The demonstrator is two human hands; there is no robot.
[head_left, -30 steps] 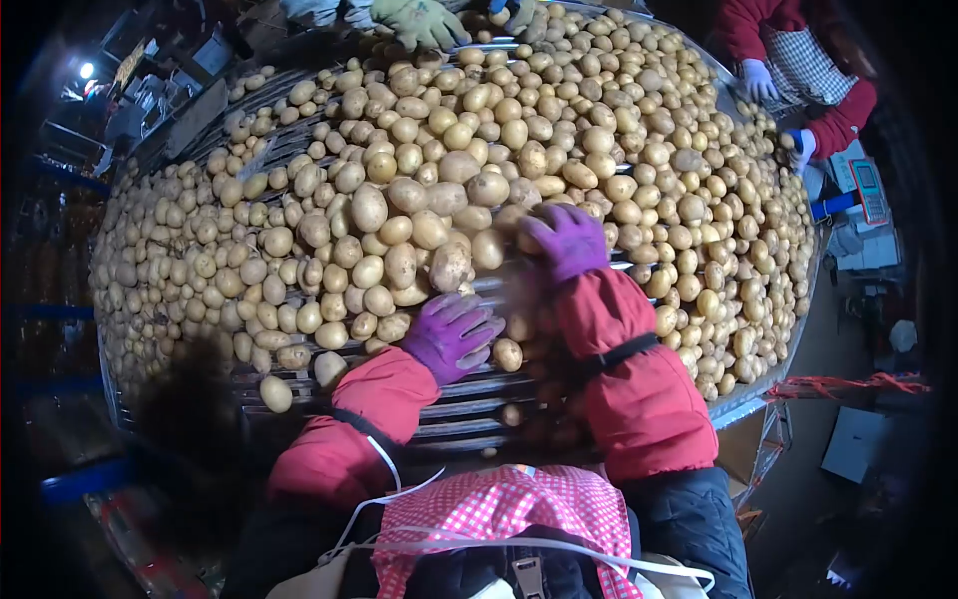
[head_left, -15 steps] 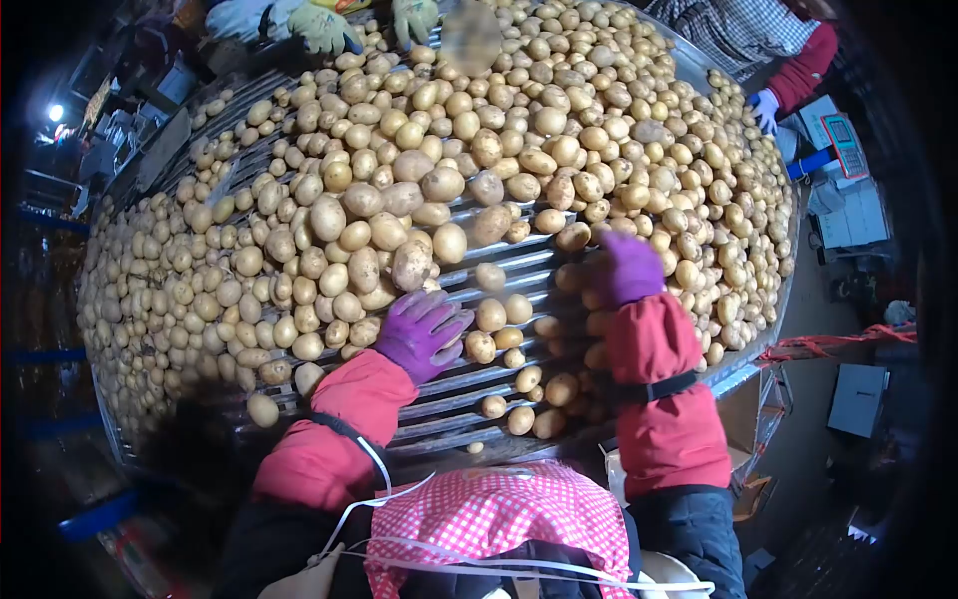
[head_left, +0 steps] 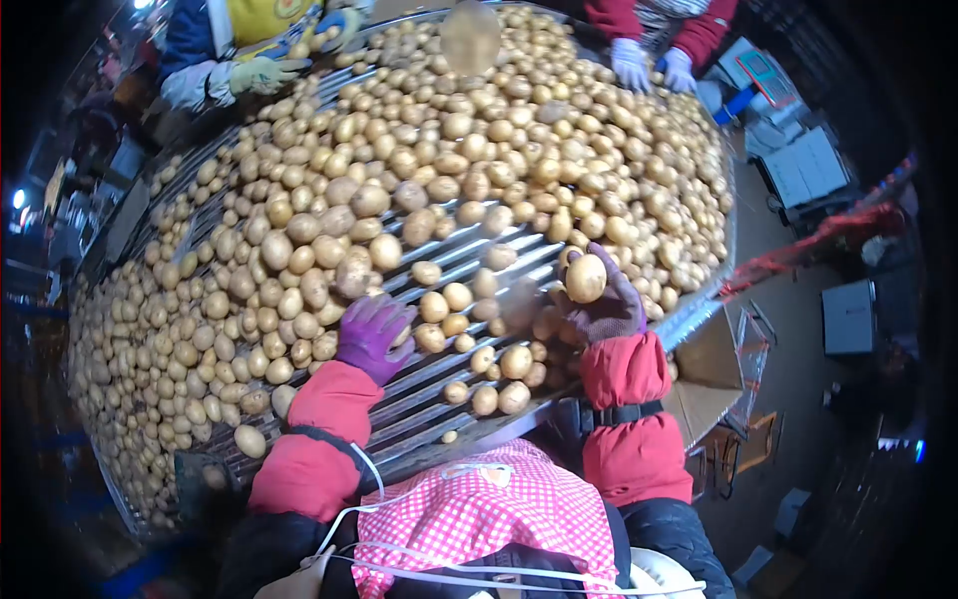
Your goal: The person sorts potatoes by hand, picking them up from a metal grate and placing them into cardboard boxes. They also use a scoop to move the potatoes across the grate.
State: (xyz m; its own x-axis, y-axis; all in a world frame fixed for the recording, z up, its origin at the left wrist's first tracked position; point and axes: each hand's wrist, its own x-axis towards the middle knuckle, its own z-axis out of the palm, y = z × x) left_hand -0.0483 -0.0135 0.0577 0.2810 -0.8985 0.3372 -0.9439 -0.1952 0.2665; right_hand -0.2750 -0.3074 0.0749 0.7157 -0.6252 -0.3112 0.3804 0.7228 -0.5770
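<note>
left grip, right grip: purple gloves | sleeves: red (black straps) | apron: red-white check

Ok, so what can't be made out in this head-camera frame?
Head view, all:
Right hand: the potato it holds covers the palm and most fingers.
Left hand: lies palm down, so whatever is under it is hidden.
Blurred patch at the roller table's far end hides what is there.
Co-workers' gloved hands: their bodies are cut off by the top edge.
Scale display: too small to read.
</note>
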